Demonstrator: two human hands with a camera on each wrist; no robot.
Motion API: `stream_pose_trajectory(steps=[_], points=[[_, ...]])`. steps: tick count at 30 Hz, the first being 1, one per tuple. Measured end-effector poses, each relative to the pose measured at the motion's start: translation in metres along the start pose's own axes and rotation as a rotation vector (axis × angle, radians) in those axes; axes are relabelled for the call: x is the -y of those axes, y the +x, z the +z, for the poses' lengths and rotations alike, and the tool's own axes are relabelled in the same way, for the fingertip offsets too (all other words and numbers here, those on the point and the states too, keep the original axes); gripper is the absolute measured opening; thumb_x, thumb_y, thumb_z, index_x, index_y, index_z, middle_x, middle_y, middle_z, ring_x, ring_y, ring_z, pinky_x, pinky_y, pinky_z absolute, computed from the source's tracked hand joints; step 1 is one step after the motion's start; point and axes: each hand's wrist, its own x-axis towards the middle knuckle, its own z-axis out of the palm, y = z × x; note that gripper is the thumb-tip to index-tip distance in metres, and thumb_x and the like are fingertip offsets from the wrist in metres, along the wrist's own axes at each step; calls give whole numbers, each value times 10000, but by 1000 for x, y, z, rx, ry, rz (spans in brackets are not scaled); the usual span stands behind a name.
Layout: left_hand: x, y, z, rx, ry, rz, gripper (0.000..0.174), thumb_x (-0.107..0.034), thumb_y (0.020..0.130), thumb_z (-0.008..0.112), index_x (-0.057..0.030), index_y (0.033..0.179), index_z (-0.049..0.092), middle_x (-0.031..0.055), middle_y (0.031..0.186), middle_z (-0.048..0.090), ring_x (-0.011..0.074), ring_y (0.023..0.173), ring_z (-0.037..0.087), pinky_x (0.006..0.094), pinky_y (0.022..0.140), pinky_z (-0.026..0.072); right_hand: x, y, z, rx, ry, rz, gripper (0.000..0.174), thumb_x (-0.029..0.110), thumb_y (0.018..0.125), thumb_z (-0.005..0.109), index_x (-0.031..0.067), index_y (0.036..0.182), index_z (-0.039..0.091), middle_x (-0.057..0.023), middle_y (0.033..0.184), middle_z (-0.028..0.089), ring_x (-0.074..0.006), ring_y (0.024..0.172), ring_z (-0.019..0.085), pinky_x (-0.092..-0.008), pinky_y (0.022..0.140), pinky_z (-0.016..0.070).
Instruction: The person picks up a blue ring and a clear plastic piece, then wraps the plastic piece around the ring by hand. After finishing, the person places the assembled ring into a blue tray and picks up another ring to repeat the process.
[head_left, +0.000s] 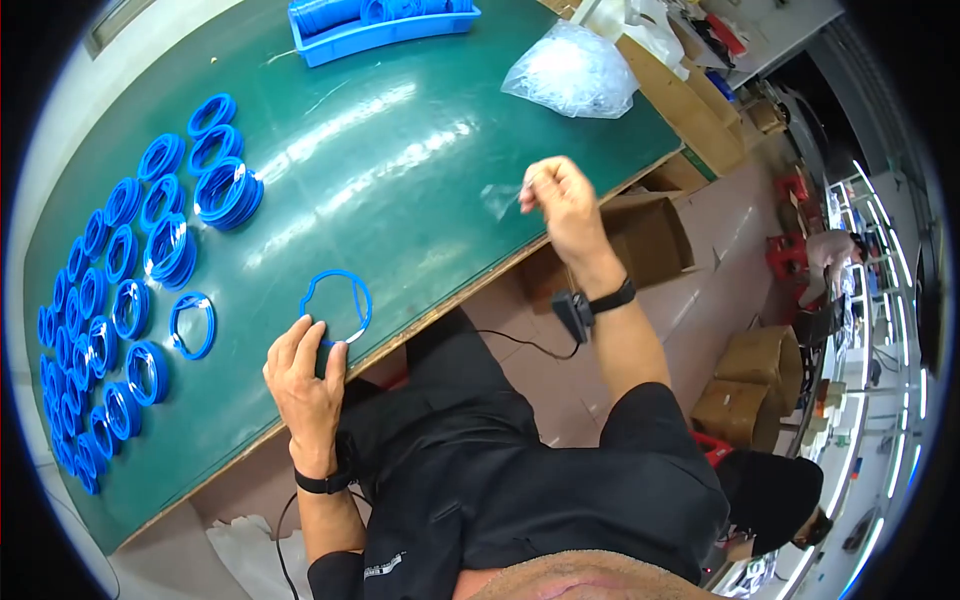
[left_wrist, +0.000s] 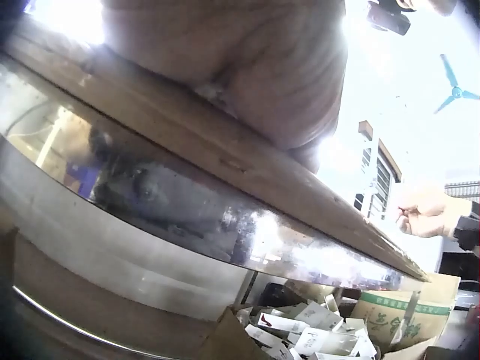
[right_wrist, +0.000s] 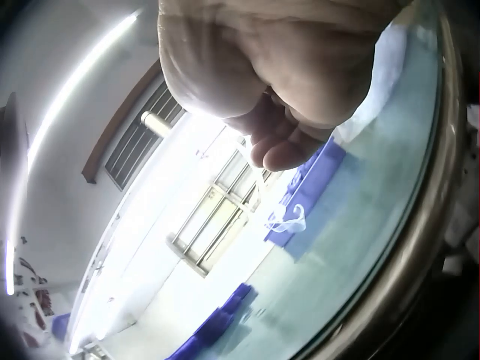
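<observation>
Blue ring (head_left: 369,300) against parted left fingers (head_left: 308,346), clear plastic (head_left: 497,200) in right fingers (head_left: 546,182)

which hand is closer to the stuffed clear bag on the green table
Right. The right hand is on the near side of the bag, pinching a clear piece; the left hand is farther off to the left, holding a blue ring.

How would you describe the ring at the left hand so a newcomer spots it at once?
Start at the green table and follow its edge nearest the person. There, the left hand touches a thin blue ring. Unlike the blue ring bundles farther left, its outline dips inward on one side.
</observation>
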Motion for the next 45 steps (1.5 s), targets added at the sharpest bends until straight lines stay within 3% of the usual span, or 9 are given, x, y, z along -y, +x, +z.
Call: stream_pose_trajectory(steps=[11, 14, 19, 22, 27, 31, 37, 41, 45], points=[[-2, 0, 0, 4, 7, -18, 403, -170, 893, 931, -62, 1267, 823, 129, 1401, 771, 340, 1304, 700, 481, 1087, 515, 5, 172, -143, -629, -389, -210, 189, 163, 1179, 631, 13, 1072, 674, -93, 968, 761, -156, 803, 731, -323, 780, 635], [-2, 0, 1, 9, 8, -21, 407, -162, 881, 938, -66, 1260, 826, 123, 1396, 773, 335, 1300, 700, 477, 1087, 512, -6, 194, -151, -737, -837, -302, 147, 149, 1138, 651, 19, 1081, 688, -128, 993, 780, -234, 900, 775, -388, 831, 642], [-1, 0, 0, 16, 10, -36, 418, -161, 868, 947, -70, 1258, 827, 119, 1389, 776, 332, 1298, 700, 476, 1087, 508, -36, 200, -140, -545, -1401, -443, 127, 146, 1061, 645, 60, 1086, 736, -151, 1120, 807, -335, 1132, 765, -507, 982, 599], [-1, 1, 1, 20, 1, -37, 424, -165, 859, 954, -74, 1254, 828, 115, 1386, 776, 332, 1295, 699, 474, 1086, 506, -39, 196, -143, -330, -1603, -251, 211, 189, 1062, 619, 127, 1151, 799, -115, 1235, 810, -359, 1283, 698, -527, 1067, 559], [-1, 1, 1, 25, 12, -40, 425, -167, 853, 958, -75, 1248, 828, 114, 1384, 776, 330, 1293, 700, 475, 1083, 507, -49, 198, -152, -283, -1646, -278, 307, 197, 1054, 592, 177, 1247, 830, -118, 1265, 816, -373, 1242, 723, -549, 1041, 570], [-2, 1, 0, 24, 11, -45, 418, -169, 856, 956, -76, 1243, 830, 111, 1382, 777, 329, 1290, 701, 475, 1081, 509, -41, 193, -156, -307, -1614, -343, 306, 154, 1061, 629, 150, 1307, 812, -110, 1252, 825, -390, 1205, 737, -521, 1030, 584], [-3, 4, 2, -1, 8, -9, 380, -187, 867, 949, -82, 1216, 837, 104, 1363, 781, 334, 1273, 706, 473, 1068, 516, -20, 172, -158, -383, -1505, -460, 350, 133, 1051, 623, 99, 1362, 780, -178, 1290, 797, -405, 1225, 735, -519, 1071, 583], [-2, 4, 1, -36, -15, 55, 314, -195, 877, 938, -97, 1158, 840, 79, 1307, 791, 329, 1239, 719, 478, 1054, 525, -12, 145, -135, -383, -1395, -589, 346, 146, 1054, 661, 65, 1370, 777, -200, 1318, 780, -397, 1242, 735, -493, 1095, 581], [2, 0, -5, -33, -25, 111, 276, -200, 871, 934, -115, 1115, 836, 51, 1266, 794, 311, 1216, 728, 479, 1042, 532, -10, 92, -62, -282, -1189, -584, 291, 124, 1051, 721, 44, 1321, 797, -180, 1347, 785, -376, 1249, 743, -464, 1092, 587]])
